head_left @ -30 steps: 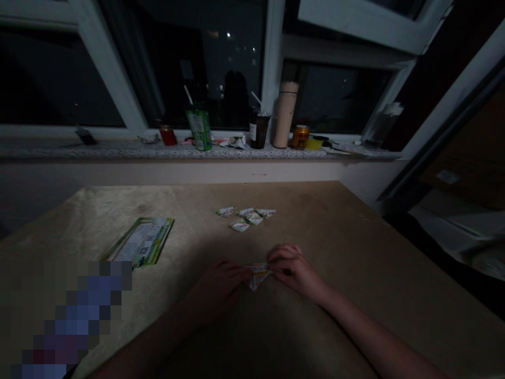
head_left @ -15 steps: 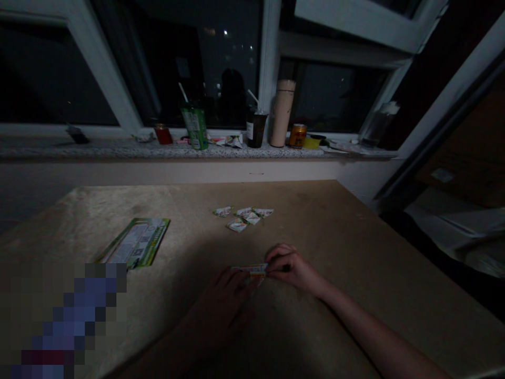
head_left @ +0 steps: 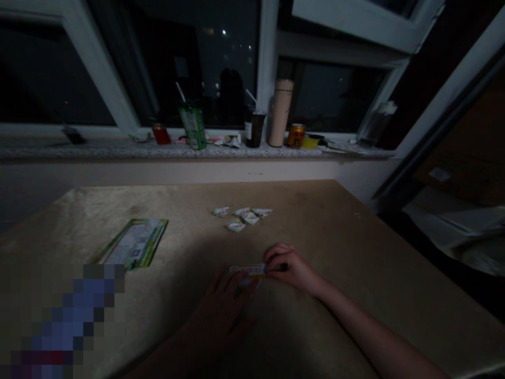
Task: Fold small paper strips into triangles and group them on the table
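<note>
A small folded piece of printed paper (head_left: 257, 269), white and green with some orange, lies low over the table in front of me. My right hand (head_left: 290, 267) pinches its right end between thumb and curled fingers. Across its left part and near edge rest the fingers of my left hand (head_left: 221, 302), stretched out and slightly spread, with the thumb nearer to me. Those fingers cover part of the paper. Beyond my hands sit several small folded paper pieces (head_left: 235, 225) in a loose group, with similar print.
On the table (head_left: 323, 226), a stack of green-and-white printed sheets (head_left: 148, 239) lies at left, beside a pixelated area. The windowsill holds a green cup (head_left: 193, 129), a dark cup (head_left: 253, 131), a tall pinkish bottle (head_left: 281, 113), an orange can (head_left: 295, 137) and a red jar (head_left: 161, 135).
The paper has tilted so that more of its printed face shows. My left fingers have spread and straightened a little over it. My right hand keeps its pinch.
</note>
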Demonstrator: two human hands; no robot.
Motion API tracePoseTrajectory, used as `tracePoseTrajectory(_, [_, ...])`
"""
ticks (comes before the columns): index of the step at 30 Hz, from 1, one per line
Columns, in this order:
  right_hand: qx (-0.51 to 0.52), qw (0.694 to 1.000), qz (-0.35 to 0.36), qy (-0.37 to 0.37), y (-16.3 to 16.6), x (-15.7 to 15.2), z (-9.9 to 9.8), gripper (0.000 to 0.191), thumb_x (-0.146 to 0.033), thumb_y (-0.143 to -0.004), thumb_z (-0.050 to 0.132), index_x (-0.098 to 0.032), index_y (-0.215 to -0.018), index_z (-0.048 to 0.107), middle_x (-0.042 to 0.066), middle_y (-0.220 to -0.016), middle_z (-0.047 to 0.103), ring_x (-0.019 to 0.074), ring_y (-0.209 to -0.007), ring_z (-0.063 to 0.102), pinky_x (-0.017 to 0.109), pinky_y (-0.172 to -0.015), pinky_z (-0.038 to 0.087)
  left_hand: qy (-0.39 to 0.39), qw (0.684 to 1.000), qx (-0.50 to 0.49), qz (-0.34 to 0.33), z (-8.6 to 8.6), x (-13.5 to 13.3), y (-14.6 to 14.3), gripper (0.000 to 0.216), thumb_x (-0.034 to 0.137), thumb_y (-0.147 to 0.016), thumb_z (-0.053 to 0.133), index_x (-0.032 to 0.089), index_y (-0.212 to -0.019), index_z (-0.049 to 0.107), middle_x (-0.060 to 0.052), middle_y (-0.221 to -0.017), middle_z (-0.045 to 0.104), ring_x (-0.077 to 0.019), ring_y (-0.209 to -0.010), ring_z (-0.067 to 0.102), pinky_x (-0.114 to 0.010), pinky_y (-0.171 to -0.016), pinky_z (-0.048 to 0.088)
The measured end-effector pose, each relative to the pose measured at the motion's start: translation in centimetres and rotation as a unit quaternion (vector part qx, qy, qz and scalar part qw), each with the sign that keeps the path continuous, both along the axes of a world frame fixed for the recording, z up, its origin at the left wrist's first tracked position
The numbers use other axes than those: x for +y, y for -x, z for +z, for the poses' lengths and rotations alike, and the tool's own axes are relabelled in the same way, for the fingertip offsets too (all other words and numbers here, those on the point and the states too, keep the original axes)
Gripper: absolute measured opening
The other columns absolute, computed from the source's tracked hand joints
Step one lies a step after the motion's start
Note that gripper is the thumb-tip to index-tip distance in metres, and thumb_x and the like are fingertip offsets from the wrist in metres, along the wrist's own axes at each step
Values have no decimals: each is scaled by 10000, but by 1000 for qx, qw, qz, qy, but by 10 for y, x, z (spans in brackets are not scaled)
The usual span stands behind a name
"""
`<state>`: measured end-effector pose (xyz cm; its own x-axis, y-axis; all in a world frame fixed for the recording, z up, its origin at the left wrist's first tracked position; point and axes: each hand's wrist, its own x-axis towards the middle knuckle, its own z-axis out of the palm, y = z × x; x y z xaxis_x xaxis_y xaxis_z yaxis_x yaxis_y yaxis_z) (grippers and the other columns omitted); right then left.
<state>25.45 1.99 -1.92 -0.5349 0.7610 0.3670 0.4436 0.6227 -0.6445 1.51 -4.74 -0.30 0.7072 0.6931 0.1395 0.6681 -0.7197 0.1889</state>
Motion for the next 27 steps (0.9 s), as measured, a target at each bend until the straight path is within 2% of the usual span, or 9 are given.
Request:
tracePoseTrajectory(5, [-4,999,-26,34,3,0,2,87,-241,-711,763,-208,-713,683,9,-862,650,166,-887,590,328,-837,360,29,999,0,-23,-7,-2,-1,682,324,-875,524,224,-1469,204,-79,-1503,279,-282,-1355,263,-491,-1096,257])
tracePoseTrajectory(9, [-38,996,-64,53,6,-2,7,104,-258,-694,776,-216,-713,683,6,-879,624,179,-930,569,347,-859,323,54,998,-11,-15,-8,-4,-1,675,363,-894,495,207,-1474,187,-87,-1507,272,-269,-1343,308,-442,-1076,317])
tracePoseTrajectory(17, [-63,989,-90,100,11,0,9,88,-205,-696,770,-203,-701,682,-4,-889,615,179,-955,553,364,-875,262,68,998,1,-11,3,-1,-13,709,425,-827,582,216,-1440,293,-102,-1476,334,-305,-1316,335,-494,-1062,309])
tracePoseTrajectory(27, [-57,987,-99,114,12,3,6,59,-200,-703,746,-211,-676,696,-5,-867,612,169,-918,546,348,-852,249,60,998,2,-10,-4,-1,-14,800,494,-812,577,197,-1466,224,-123,-1482,314,-328,-1324,306,-520,-1068,258])
